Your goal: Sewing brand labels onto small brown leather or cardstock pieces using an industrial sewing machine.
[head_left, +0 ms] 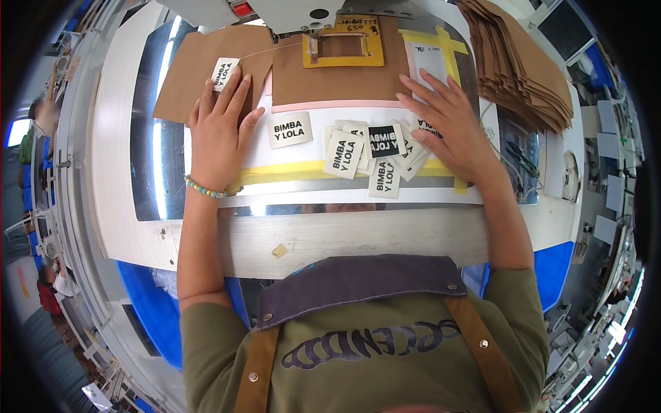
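Observation:
My left hand (222, 134) lies flat, fingers stretched, on the near edge of a brown panel (182, 72) at the left. A white label with black print (225, 74) sits on that panel by my fingertips. My right hand (447, 127) is spread open beside the right edge of a second brown panel (289, 79), partly covering a label. Over this panel lies a yellow frame template (377, 51), under the sewing machine head (296, 14). A thread runs from the machine to the left panel. Neither hand grips anything.
A single white label (290, 129) lies between my hands, left of a loose pile of labels (343, 155), one of them black. Brown panels are stacked (513, 69) at the far right, with dark-handled snips (521, 158) nearer me. Yellow tape (275, 170) edges the work area.

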